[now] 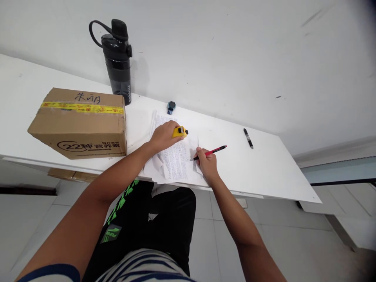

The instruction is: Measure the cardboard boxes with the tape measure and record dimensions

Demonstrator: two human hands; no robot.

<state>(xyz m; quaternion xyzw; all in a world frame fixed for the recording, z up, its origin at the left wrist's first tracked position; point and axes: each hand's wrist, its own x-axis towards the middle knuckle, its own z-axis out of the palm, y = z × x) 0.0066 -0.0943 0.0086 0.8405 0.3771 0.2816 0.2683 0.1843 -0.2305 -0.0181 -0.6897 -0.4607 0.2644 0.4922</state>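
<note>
My left hand (165,136) rests over the handwritten sheets of paper (178,160), its fingers closed round a small yellow tape measure (179,132) with black parts. In my right hand (207,162) is a red and black pen (216,150), gripped for writing, its tip at the right part of the papers. The sheets lie stacked unevenly and one is creased near the table's front edge. Part of the writing is hidden beneath my left hand.
On the white table (258,176) stand a taped cardboard box (79,125) and a black water bottle (117,64) at the left. A wristwatch (170,107) lies behind the papers, and a black pen (248,138) to the right. A wall (235,58) borders the back.
</note>
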